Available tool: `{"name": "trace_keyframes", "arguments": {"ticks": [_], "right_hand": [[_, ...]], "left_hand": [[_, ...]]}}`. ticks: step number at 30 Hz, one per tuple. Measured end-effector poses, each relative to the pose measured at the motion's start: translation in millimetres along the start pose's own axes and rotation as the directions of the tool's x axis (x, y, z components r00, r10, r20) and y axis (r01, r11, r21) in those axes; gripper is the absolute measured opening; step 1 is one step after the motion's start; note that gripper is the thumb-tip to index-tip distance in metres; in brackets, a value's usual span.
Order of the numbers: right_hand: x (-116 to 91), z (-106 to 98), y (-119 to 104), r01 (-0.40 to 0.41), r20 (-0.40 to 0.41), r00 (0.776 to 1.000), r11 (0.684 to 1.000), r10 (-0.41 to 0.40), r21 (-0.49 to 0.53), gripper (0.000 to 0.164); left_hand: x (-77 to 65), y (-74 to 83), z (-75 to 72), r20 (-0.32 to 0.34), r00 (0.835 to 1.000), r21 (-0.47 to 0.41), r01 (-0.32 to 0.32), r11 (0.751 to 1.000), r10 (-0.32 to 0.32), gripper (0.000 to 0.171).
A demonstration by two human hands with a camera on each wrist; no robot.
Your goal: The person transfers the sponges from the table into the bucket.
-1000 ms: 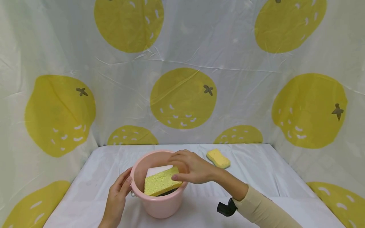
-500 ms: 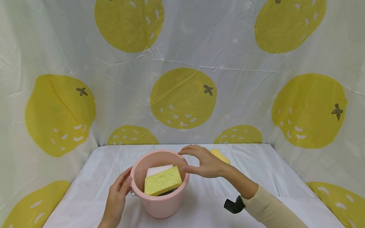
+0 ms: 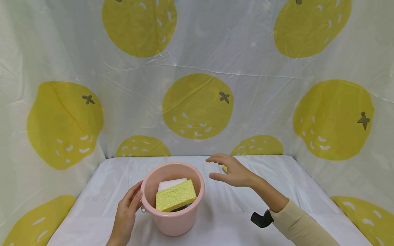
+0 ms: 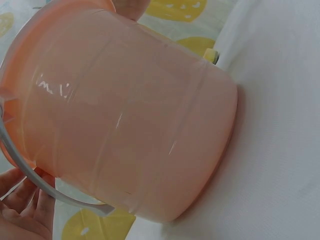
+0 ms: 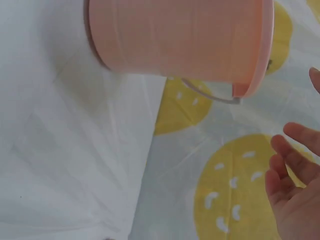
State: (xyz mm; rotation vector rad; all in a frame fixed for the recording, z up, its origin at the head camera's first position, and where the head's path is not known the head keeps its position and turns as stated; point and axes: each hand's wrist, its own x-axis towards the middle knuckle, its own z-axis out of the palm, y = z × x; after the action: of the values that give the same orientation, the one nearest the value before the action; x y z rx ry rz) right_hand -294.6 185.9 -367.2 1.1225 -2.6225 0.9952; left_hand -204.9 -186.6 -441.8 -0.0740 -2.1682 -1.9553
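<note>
A pink bucket (image 3: pixel 173 222) stands upright on the white cloth, and my left hand (image 3: pixel 125 206) holds its left side at the rim. In the left wrist view the left fingers (image 4: pixel 30 200) lie beside the bucket wall, below the rim, near the grey handle (image 4: pixel 45 187). Inside the bucket a yellow sponge (image 3: pixel 175 196) rests tilted on top of a white block (image 3: pixel 170 183), with something dark partly hidden beneath. My right hand (image 3: pixel 235 172) hovers to the right of the bucket, fingers spread and holding nothing. It covers most of another yellow sponge (image 3: pixel 225 169) behind it.
A white cloth (image 3: pixel 277 205) covers the table. Behind and at both sides hangs a sheet (image 3: pixel 255 112) printed with big yellow fruit. A black mount (image 3: pixel 261 219) sits on the right wrist by the beige sleeve (image 3: pixel 298 222).
My right hand has withdrawn from the yellow sponge in the bucket and moved right, past the rim, now overlapping the sponge on the table. The left hand and bucket stay put.
</note>
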Motion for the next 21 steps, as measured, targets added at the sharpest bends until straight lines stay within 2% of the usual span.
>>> {"name": "trace_keyframes", "arguments": {"ticks": [8,16,21], "right_hand": [[-9,-8,22,-0.040,-0.040,0.998,0.999,0.040,0.009,0.050],[-17,-14,47,-0.097,-0.073,0.993,0.995,0.096,-0.003,0.050],[-23,-16,59,-0.138,-0.090,0.987,0.990,0.136,-0.009,0.052]], "left_hand": [[-0.3,-2.3,-0.7,0.009,1.000,-0.017,-0.028,0.999,0.028,0.046],[0.1,-1.2,-0.2,0.003,1.000,-0.001,0.019,1.000,-0.019,0.048],[0.6,-1.9,-0.6,0.005,1.000,-0.003,0.004,1.000,-0.004,0.047]]}}
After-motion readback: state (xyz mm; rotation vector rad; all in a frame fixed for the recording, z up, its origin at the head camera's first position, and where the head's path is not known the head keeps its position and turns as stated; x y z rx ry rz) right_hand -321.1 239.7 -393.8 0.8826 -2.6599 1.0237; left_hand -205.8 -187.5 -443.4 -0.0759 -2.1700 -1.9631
